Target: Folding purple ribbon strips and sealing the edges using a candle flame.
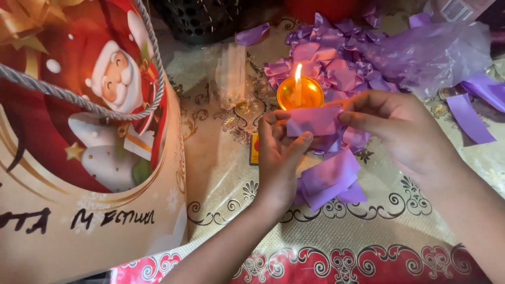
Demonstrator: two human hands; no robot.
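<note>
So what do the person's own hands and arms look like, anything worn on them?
Both are bare: the left hand and right hand show no gloves, rings or bracelets that can be seen, and no watch. Both forearms are uncovered as far as the frame edge, with no sleeve in view. The fingers carry no visible tape or markings.

Bench [221,173] under a cream cloth with dark scrollwork and a red border along the near edge. On it, far side: a lit candle [300,93] in a gold cup, flame up, right beside a heap of purple ribbon pieces [336,58]. More cut pieces [331,179] lie nearer, a long strip [468,118] off to the right under a purple plastic bag [436,50]. Left, a festive gift bag [79,158]. A small matchbox [254,149] sits mid-bench
</note>
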